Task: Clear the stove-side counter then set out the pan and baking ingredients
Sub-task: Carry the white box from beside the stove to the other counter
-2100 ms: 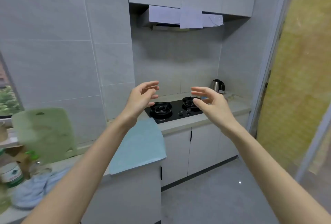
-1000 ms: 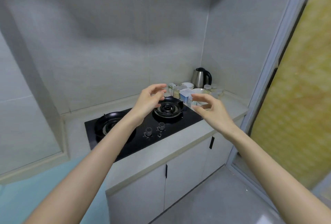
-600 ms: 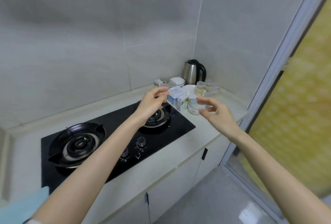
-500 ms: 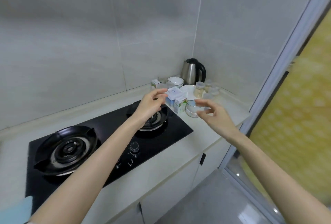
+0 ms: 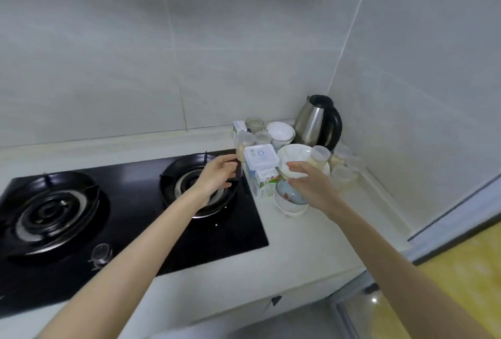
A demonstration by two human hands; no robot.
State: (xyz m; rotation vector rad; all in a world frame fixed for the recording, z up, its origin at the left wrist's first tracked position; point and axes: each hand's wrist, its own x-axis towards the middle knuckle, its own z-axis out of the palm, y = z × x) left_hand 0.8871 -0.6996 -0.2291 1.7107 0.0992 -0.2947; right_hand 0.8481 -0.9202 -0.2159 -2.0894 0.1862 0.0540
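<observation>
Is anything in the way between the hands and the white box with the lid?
Nothing visible blocks it. The left hand and right hand are on either side of the box, with open gaps. A jar stands close by the left hand.

I face a glossy black stove, a white counter, a silver kettle with a black handle, and a white box marked with a blue ring.

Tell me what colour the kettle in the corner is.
Kettle: silver steel body, black handle and lid; head view.
</observation>
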